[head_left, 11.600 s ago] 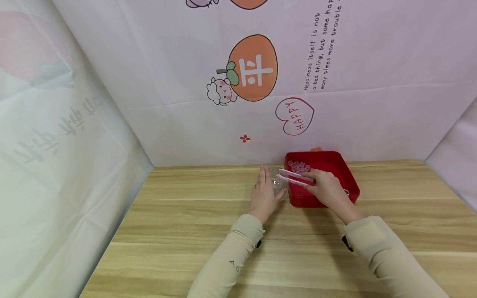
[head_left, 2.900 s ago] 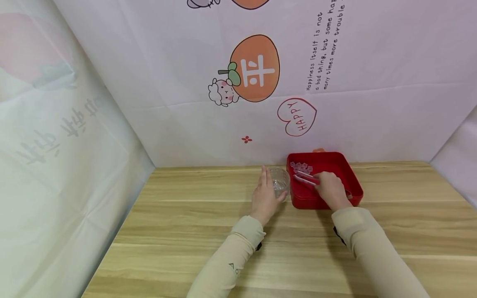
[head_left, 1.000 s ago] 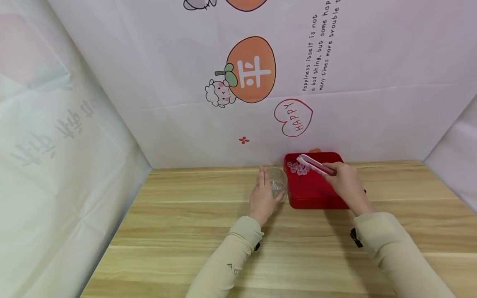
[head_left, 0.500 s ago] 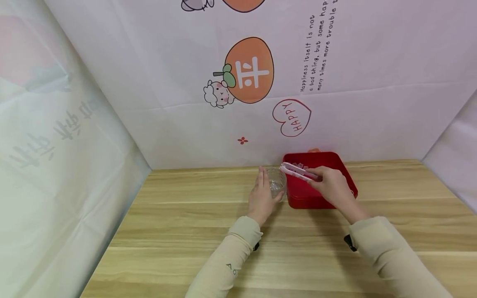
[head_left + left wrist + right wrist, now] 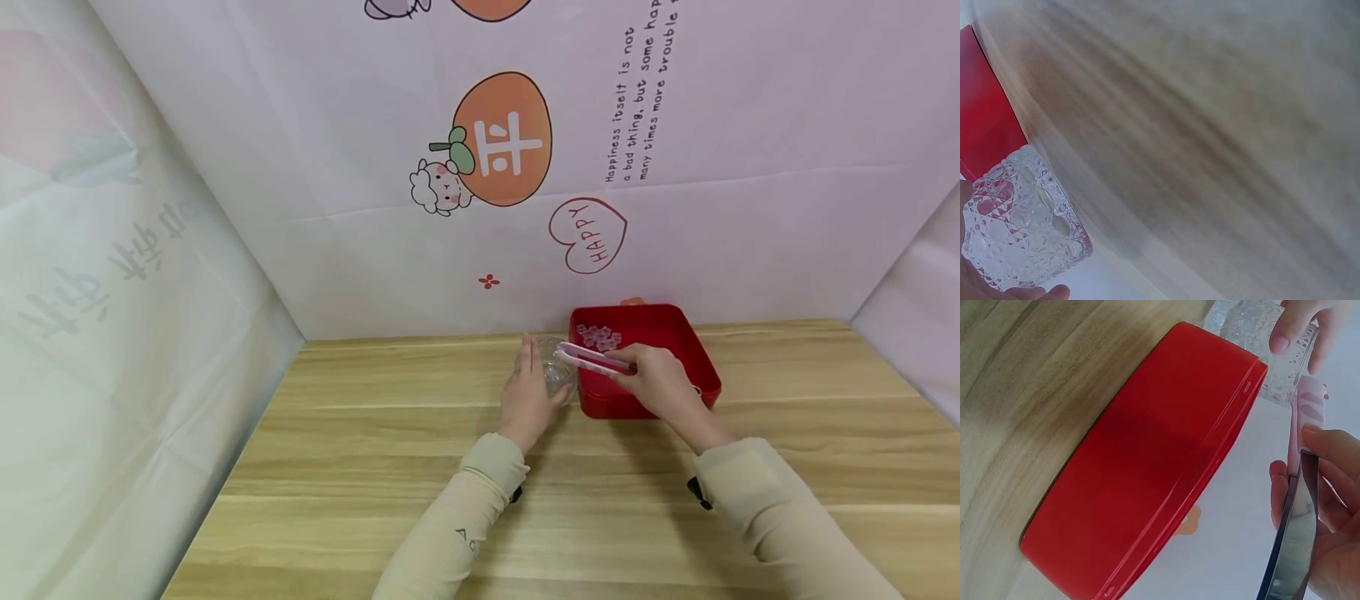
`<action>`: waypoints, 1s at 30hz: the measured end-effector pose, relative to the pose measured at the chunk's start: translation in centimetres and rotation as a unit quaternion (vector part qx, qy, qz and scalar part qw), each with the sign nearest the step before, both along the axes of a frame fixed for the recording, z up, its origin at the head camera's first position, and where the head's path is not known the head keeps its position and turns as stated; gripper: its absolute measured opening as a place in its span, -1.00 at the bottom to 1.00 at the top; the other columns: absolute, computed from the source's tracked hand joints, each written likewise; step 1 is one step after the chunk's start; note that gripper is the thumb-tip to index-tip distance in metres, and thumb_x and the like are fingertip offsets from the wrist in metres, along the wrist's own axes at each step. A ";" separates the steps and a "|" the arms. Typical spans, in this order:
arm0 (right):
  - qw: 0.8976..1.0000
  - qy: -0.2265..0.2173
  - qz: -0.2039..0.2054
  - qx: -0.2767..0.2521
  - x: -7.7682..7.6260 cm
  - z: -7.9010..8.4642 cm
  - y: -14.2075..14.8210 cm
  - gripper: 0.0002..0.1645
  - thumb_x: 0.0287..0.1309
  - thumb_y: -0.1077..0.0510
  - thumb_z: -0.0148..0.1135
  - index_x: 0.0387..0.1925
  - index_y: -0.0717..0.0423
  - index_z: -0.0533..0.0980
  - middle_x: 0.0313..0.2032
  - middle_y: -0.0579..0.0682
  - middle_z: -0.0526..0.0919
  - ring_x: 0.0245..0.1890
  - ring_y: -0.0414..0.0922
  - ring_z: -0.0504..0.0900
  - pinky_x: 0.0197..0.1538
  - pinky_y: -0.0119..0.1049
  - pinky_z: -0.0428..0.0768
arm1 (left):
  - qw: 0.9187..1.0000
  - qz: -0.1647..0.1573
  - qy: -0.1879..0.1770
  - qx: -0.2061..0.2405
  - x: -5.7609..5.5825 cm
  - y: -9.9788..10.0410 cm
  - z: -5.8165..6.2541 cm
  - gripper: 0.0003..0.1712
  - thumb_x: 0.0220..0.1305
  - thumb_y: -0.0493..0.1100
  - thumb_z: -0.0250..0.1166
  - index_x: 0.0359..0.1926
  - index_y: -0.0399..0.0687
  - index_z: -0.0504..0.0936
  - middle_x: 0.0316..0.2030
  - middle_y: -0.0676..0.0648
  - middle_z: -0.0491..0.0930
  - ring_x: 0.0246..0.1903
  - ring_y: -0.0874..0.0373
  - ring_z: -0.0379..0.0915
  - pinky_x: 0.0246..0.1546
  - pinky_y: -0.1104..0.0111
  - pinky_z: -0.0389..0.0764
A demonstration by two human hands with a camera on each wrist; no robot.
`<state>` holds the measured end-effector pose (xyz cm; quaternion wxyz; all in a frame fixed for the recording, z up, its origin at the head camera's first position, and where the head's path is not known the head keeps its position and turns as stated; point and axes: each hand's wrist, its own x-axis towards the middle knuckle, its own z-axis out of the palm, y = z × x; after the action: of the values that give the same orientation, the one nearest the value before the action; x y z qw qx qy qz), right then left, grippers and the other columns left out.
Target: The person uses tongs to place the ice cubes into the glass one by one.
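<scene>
Wall sheet [image 5: 375, 267]: pale, creased, standing behind the red box [image 5: 639, 406]; legible English runs sideways, "Happiness itself is not / a bad thing, but some hap… / many times more trouble", its ends cropped.
Heart [image 5: 588, 235]: red outline above the red box, lettered "HAPPY".
Orange fruit [image 5: 536, 108]: printed up and left of the red box, bearing one white character on its side; a white sheep figure [image 5: 441, 187] leans on it.
Side sheet [image 5: 97, 400]: well left of the red box; grey characters too faint to read.
Worktop [image 5: 360, 467]: wood-grain, under the red box.
Red box: smooth, glossy, rounded corners, a ridge below the rim.
Clear pieces [image 5: 598, 337]: small, transparent, pink-tinged, heaped in the red box's far left corner.
Glass cup [image 5: 557, 379]: clear, diamond-cut pattern, upright just left of the red box; contents unclear.
Tongs [image 5: 1311, 415]: pink patterned tips, shiny metal arms; they reach past the red box's left wall to over the cup's mouth. Whether the tips hold a piece cannot be told.
Left hand [image 5: 527, 396]: left of the red box, fingers and thumb around the cup.
Right hand [image 5: 656, 379]: above the red box, fingers clamped on the tongs.
Sleeves [image 5: 450, 512]: cream, in front of the red box.
</scene>
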<state>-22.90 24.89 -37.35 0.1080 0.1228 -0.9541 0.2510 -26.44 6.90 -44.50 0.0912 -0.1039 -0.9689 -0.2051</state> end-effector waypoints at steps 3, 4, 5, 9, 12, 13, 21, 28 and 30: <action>1.000 0.000 0.002 0.005 0.0 0.0 0.0 -0.61 -0.03 0.31 0.40 -0.09 0.34 0.62 -0.20 0.32 0.69 -0.42 -0.03 0.56 -0.32 -0.12 0.66 | 1.000 0.000 0.001 -0.003 0.0 0.0 -0.1 0.08 0.21 0.25 0.23 0.49 -0.20 -0.07 0.52 -0.10 -0.13 0.36 0.03 0.23 0.21 0.29 0.49; 1.000 0.000 0.003 0.005 0.0 0.0 0.0 -0.61 -0.03 0.31 0.40 -0.09 0.34 0.62 -0.20 0.32 0.69 -0.42 -0.03 0.56 -0.32 -0.12 0.66 | 1.000 0.000 0.000 -0.003 0.0 0.1 -0.1 0.08 0.21 0.25 0.23 0.49 -0.19 -0.08 0.53 -0.09 -0.14 0.36 0.03 0.23 0.21 0.29 0.49; 1.000 -0.001 0.003 0.006 -0.1 0.0 0.0 -0.61 -0.03 0.31 0.40 -0.09 0.34 0.63 -0.20 0.32 0.69 -0.43 -0.04 0.55 -0.33 -0.12 0.66 | 1.000 0.001 -0.001 -0.003 0.0 0.1 -0.1 0.08 0.21 0.25 0.23 0.49 -0.19 -0.08 0.53 -0.09 -0.15 0.37 0.03 0.22 0.21 0.29 0.49; 1.000 -0.006 0.003 0.005 -0.1 0.1 0.0 -0.61 -0.03 0.32 0.39 -0.09 0.34 0.62 -0.20 0.32 0.69 -0.43 -0.04 0.54 -0.33 -0.14 0.66 | 1.000 0.004 -0.006 0.005 0.0 0.1 -0.2 0.09 0.20 0.24 0.24 0.50 -0.19 -0.10 0.53 -0.10 -0.18 0.35 0.02 0.25 0.20 0.28 0.50; 1.000 -0.010 0.003 0.003 -0.1 0.1 0.0 -0.61 -0.03 0.33 0.39 -0.08 0.34 0.62 -0.19 0.33 0.68 -0.42 -0.03 0.55 -0.32 -0.12 0.67 | 1.000 0.004 -0.009 0.014 -0.1 0.1 -0.2 0.10 0.20 0.24 0.25 0.50 -0.19 -0.12 0.53 -0.12 -0.21 0.33 0.00 0.29 0.19 0.28 0.51; 1.000 -0.011 0.002 0.002 0.0 0.2 0.0 -0.60 -0.03 0.32 0.39 -0.08 0.34 0.62 -0.19 0.33 0.68 -0.41 -0.02 0.56 -0.31 -0.12 0.67 | 1.000 0.005 -0.010 0.015 -0.1 0.1 -0.2 0.11 0.20 0.24 0.25 0.50 -0.20 -0.12 0.53 -0.12 -0.21 0.32 0.00 0.31 0.18 0.29 0.51; 1.000 -0.017 -0.003 0.003 -0.1 0.1 0.0 -0.59 -0.03 0.31 0.40 -0.06 0.31 0.62 -0.19 0.31 0.68 -0.43 -0.05 0.52 -0.33 -0.17 0.66 | 1.000 0.012 -0.017 0.012 0.0 0.1 0.0 0.09 0.21 0.23 0.24 0.50 -0.19 -0.12 0.53 -0.15 -0.21 0.24 -0.01 0.40 0.16 0.29 0.53; 1.000 -0.017 -0.005 0.000 -0.1 0.0 0.1 -0.58 -0.03 0.30 0.40 -0.06 0.32 0.62 -0.18 0.32 0.68 -0.43 -0.05 0.52 -0.33 -0.17 0.66 | 1.000 0.007 -0.004 0.011 -0.7 0.3 -1.2 0.09 0.22 0.26 0.21 0.49 -0.22 -0.12 0.52 -0.16 -0.16 0.19 -0.02 0.44 0.21 0.29 0.49; 1.000 -0.016 -0.006 0.000 -0.1 -0.1 0.1 -0.58 -0.03 0.30 0.41 -0.06 0.32 0.62 -0.18 0.33 0.68 -0.43 -0.04 0.53 -0.32 -0.15 0.67 | 1.000 0.006 -0.006 0.014 -0.7 0.3 -1.1 0.10 0.22 0.25 0.21 0.49 -0.22 -0.12 0.52 -0.16 -0.16 0.19 -0.03 0.43 0.23 0.28 0.48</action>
<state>-23.00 24.98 -37.46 0.0945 0.1136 -0.9563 0.2524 -27.10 7.16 -45.62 0.0882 -0.0955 -0.9671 -0.2187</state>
